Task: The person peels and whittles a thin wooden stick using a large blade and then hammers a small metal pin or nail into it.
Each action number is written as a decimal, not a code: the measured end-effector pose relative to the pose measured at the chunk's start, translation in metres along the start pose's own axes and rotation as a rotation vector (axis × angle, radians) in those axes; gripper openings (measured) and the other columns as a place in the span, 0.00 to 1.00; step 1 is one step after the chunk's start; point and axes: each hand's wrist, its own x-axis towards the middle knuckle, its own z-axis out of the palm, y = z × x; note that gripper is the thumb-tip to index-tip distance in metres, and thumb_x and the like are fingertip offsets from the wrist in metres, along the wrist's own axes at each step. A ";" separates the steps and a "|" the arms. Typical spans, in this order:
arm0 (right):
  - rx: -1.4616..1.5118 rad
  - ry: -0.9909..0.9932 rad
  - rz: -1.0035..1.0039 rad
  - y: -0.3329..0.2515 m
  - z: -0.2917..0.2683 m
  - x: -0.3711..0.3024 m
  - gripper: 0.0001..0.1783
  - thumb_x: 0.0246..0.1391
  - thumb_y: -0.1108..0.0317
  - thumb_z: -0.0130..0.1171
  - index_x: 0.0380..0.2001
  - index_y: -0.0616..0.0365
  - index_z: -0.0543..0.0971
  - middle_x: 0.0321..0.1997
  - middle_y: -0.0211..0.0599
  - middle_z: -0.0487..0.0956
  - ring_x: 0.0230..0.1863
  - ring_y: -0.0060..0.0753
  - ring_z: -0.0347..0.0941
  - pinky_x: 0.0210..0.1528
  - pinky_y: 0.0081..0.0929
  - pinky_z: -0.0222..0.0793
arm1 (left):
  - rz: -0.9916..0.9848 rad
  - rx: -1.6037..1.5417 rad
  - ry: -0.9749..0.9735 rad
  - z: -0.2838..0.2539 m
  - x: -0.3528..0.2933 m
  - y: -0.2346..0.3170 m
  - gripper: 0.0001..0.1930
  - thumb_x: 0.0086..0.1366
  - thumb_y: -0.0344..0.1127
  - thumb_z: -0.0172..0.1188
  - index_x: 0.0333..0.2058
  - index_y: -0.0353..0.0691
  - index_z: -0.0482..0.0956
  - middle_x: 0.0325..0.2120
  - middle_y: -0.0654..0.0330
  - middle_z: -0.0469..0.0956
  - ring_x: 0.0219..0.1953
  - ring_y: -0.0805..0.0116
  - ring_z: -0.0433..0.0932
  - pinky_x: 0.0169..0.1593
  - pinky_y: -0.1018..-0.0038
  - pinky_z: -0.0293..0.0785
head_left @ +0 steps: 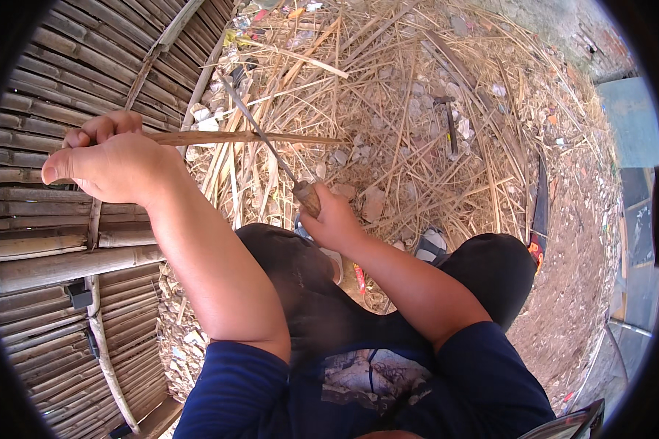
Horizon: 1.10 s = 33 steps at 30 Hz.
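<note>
My left hand (117, 157), out at the left by the bamboo wall, is closed round one end of a brown bamboo strip (212, 137). The strip points rightward and narrows toward its far tip. In my right hand (332, 219), between my knees, is the wooden handle of a knife (280, 159) with a long narrow blade. The blade slants up and to the left, crossing the strip near its middle. Whether the edge bites into the strip cannot be made out.
Bamboo shavings and split strips (388, 139) litter the ground ahead. A hammer (450, 126) lies among them. Further right is a dark-bladed handsaw (540, 197) with an orange-red handle. The slatted bamboo wall (58, 139) runs along my left; teal panels (628, 124) stand at far right.
</note>
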 end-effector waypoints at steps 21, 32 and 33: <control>-0.180 0.098 0.098 0.078 0.000 -0.012 0.24 0.49 0.67 0.62 0.50 0.63 0.73 0.29 0.52 0.80 0.33 0.57 0.79 0.38 0.41 0.74 | -0.004 0.052 0.080 -0.003 0.008 -0.011 0.32 0.73 0.68 0.22 0.26 0.46 0.54 0.16 0.66 0.57 0.19 0.71 0.54 0.26 0.75 0.61; -0.002 -0.084 0.025 -0.033 -0.021 0.002 0.15 0.48 0.67 0.61 0.38 0.61 0.70 0.29 0.57 0.78 0.36 0.63 0.78 0.38 0.52 0.72 | -0.003 0.032 0.105 -0.003 0.010 -0.008 0.32 0.73 0.68 0.22 0.26 0.44 0.55 0.16 0.66 0.57 0.18 0.71 0.52 0.24 0.75 0.59; -0.021 -0.071 0.018 -0.031 -0.019 0.003 0.16 0.48 0.67 0.61 0.39 0.61 0.70 0.30 0.57 0.79 0.37 0.63 0.78 0.39 0.52 0.72 | -0.009 0.022 0.093 -0.003 0.009 -0.006 0.32 0.74 0.67 0.22 0.26 0.44 0.57 0.16 0.66 0.57 0.18 0.71 0.53 0.25 0.75 0.60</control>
